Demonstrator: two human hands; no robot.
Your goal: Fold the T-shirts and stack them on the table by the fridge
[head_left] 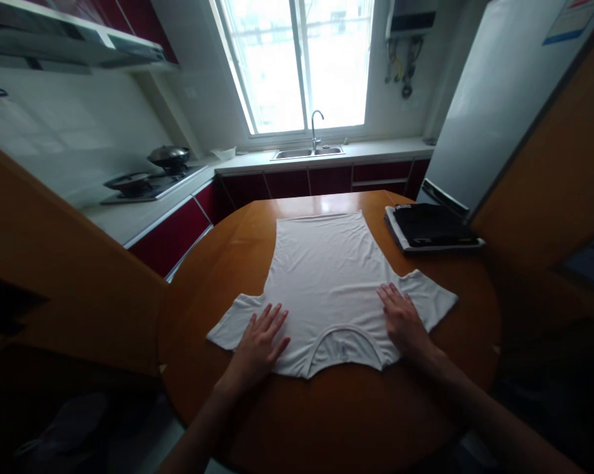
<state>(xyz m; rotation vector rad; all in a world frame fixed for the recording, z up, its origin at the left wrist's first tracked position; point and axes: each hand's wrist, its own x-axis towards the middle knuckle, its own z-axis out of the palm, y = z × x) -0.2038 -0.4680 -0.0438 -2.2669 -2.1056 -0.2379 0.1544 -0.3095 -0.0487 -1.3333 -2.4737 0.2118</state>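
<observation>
A white T-shirt (326, 276) lies spread out on a round wooden table (213, 257), its neckline towards me and its hem at the far side. Both short sleeves stick out to the sides. My left hand (261, 339) rests flat on the shirt near the left sleeve, fingers stretched out and a little apart. On the other side, my right hand (402, 317) lies on the fabric by the right sleeve, its fingers extended. Neither hand grips the cloth. Light creases run across the chest of the shirt.
A stack of folded dark and white clothes (430, 227) sits at the table's far right. Beyond are a sink (307, 153) with a faucet, a stove with pans (168, 157) at left, and a refrigerator (494, 99) at right.
</observation>
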